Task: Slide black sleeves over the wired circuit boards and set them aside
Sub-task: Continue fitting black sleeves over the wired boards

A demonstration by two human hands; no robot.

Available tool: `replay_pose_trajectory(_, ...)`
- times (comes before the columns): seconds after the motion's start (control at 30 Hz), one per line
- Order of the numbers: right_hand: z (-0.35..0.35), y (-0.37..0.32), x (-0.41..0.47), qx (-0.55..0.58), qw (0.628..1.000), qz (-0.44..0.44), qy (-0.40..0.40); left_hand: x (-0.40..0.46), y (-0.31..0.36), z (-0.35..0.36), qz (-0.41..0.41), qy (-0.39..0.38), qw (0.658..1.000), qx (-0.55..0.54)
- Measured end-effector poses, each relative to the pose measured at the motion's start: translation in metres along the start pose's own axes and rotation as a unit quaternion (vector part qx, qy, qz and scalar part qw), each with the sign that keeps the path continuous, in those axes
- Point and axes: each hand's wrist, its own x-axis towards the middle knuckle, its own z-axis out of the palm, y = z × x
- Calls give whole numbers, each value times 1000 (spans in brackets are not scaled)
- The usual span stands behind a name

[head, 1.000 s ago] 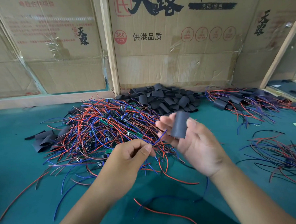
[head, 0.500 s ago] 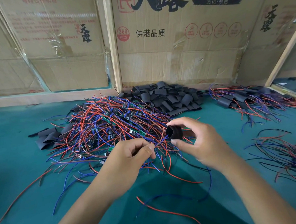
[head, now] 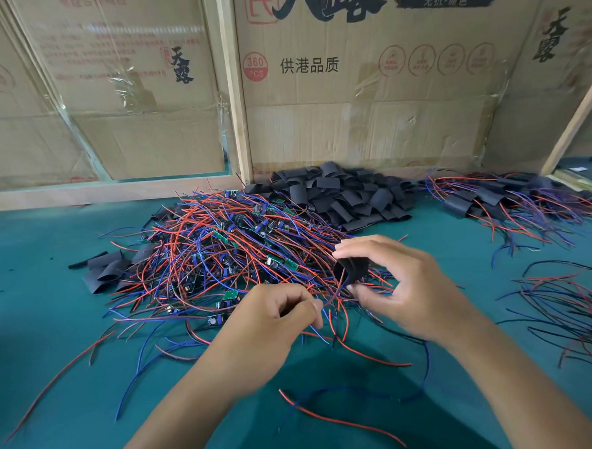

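Both hands work near the teal table's front edge: right hand [head: 404,287] pinching a black sleeve [head: 352,269], left hand [head: 272,320] pinching wires [head: 330,311].

Left hand [head: 275,314]: curled fingers hide whatever it pinches; wire or board not resolvable. Right hand [head: 399,284]: covers the far end of the black sleeve [head: 350,271]; only the open mouth shows. Tangled wire pile [head: 220,249], just behind the sleeve: lower boards buried, count unreadable. Sleeve heap [head: 341,196], behind that pile: rear pieces blurred. Sleeved batch [head: 512,199], right of the heap: cut by frame edge. Both forearms leave the bottom edge.
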Motion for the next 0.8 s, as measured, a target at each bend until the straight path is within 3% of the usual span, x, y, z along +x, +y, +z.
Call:
replay_pose_trajectory(0.2, 14, -14, 1, -148, 982, -101, -63, 2, -6, 4, -14, 37, 999, 5)
replay_pose_trajectory(0.33, 27, -22, -1, -172, 975, -73, -123, 4, -6, 8, -65, 46, 997, -22)
replay_pose_trajectory(0.5, 27, -22, -3, -156, 972, 7, -174, 2, -14, -15, 3, 40, 981, 191)
replay_pose_trajectory(0.57, 29, -19, -4, -148, 970, 12, -192, 0, -16, -32, -9, 3, 972, 236)
replay_pose_trajectory(0.7, 34, -14, -5, -172, 965, -2, -196, -11, -23, -60, -74, -142, 945, 287)
replay_pose_trajectory(0.8, 36, -15, -6, -182, 964, -8, -195, -14, -26, -60, -98, -172, 930, 311)
